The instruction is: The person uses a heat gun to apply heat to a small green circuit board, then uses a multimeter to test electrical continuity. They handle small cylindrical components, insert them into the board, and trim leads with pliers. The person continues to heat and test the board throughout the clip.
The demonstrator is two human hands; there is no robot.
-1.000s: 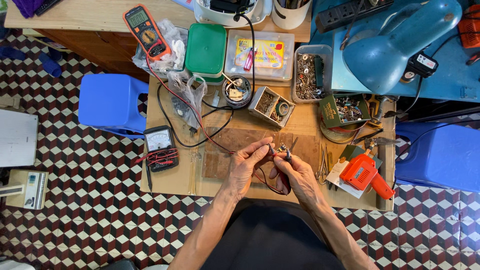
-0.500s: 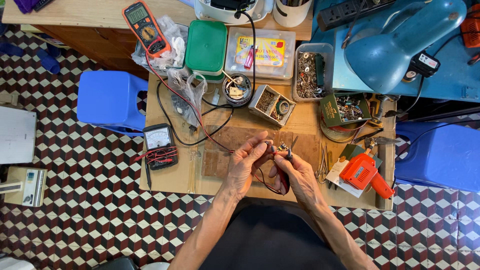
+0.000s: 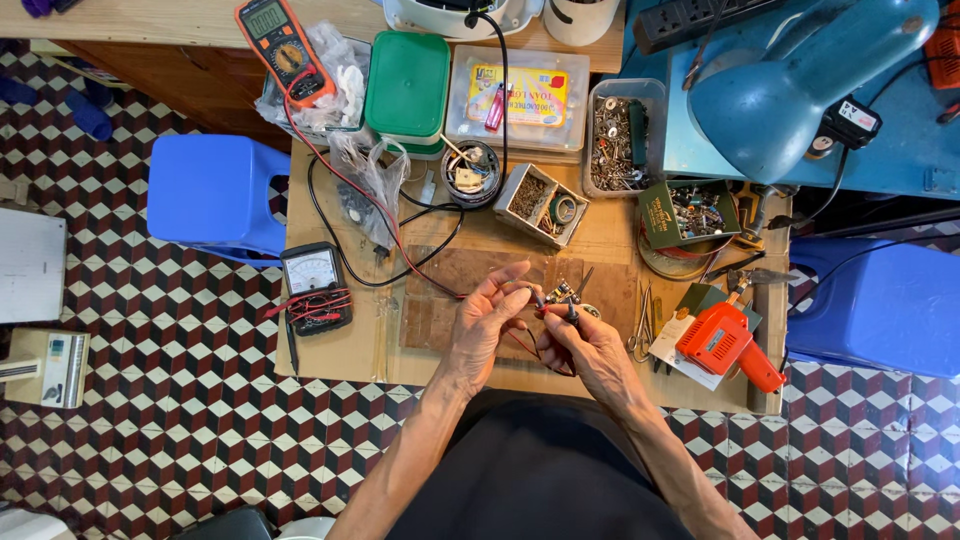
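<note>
Person seen from above — two bare forearms, no sleeves reaching the wrists or elbows. Left hand point(image 3: 487, 325) and right hand point(image 3: 590, 345) both ungloved; no rings, watch or wristband visible. Forearms lean, with tendons and veins showing along their length. Lower body covered by dark, plain black cloth point(image 3: 540, 470) — no pattern, seam or marking discernible from this view.

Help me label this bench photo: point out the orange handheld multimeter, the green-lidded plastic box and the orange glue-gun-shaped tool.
Orange handheld multimeter point(image 3: 283, 48), head view, on its dial face.
Green-lidded plastic box point(image 3: 408, 86), head view, on the middle of the lid.
Orange glue-gun-shaped tool point(image 3: 722, 342), head view, on its body.
</note>
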